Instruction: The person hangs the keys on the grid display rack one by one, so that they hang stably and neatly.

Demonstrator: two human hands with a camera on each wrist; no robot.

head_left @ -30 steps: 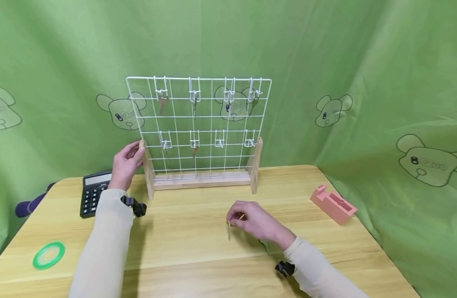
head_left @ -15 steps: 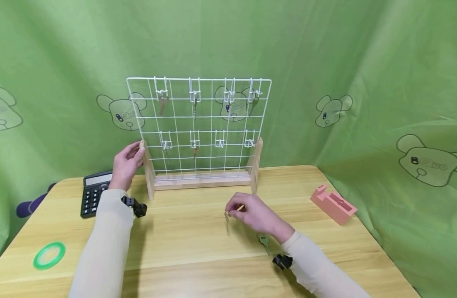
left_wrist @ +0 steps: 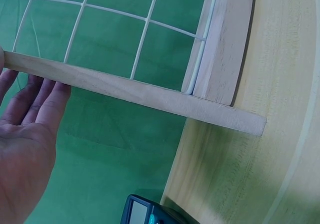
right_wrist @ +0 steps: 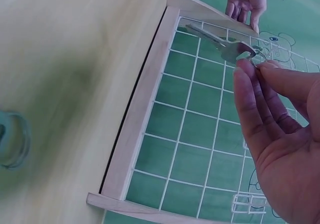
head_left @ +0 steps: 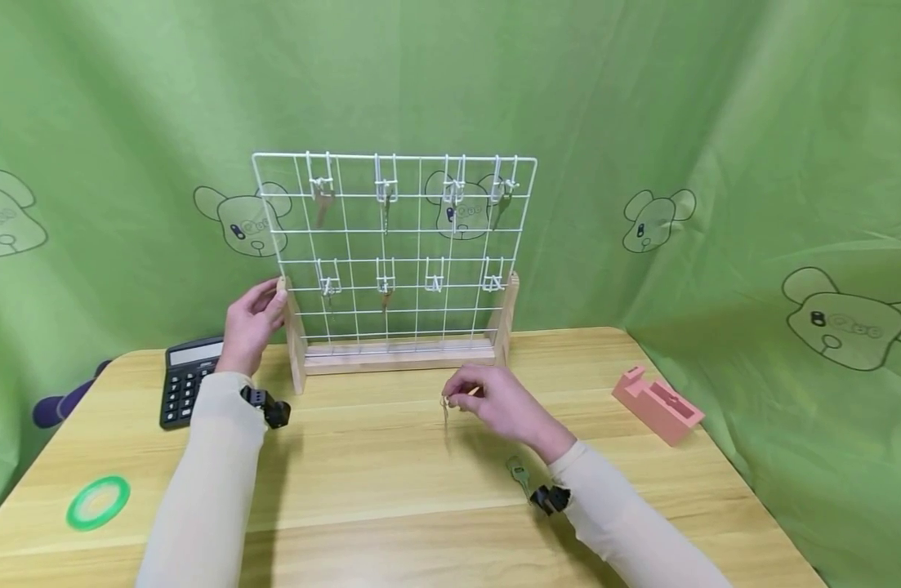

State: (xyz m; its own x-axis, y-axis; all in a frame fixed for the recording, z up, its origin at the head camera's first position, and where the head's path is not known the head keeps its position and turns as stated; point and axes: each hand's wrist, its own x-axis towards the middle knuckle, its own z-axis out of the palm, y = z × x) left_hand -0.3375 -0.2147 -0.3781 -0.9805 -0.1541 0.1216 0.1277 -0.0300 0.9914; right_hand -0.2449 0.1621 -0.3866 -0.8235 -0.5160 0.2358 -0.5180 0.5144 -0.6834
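Note:
In the head view, my left hand (head_left: 247, 327) grips the upper end of the left wooden post (head_left: 294, 351) of a white wire grid rack (head_left: 376, 155), thumb in front and fingers behind. My right hand (head_left: 497, 402) pinches a key (head_left: 446, 415) by its ring between thumb and fingertips; the key hangs down over the table, before the rack's base. The right wrist view shows this metal key (right_wrist: 233, 49) close up. A second key (head_left: 519, 472) with a greenish head lies on the table below the right forearm. Several keys hang from the rack's hooks; two lower right hooks (head_left: 434, 283) carry none.
A black calculator (head_left: 180, 396) lies left of the rack, partly behind the left arm. A green tape roll (head_left: 73, 516) is at the front left. The pink tape dispenser (head_left: 659, 406) stands near the table's right edge. Green curtain (head_left: 582, 106) hangs close behind and to the right.
My right hand has risen and moved away from me toward the rack, carrying the key. The second key has come into fuller view beneath the forearm. My left hand stays on the post.

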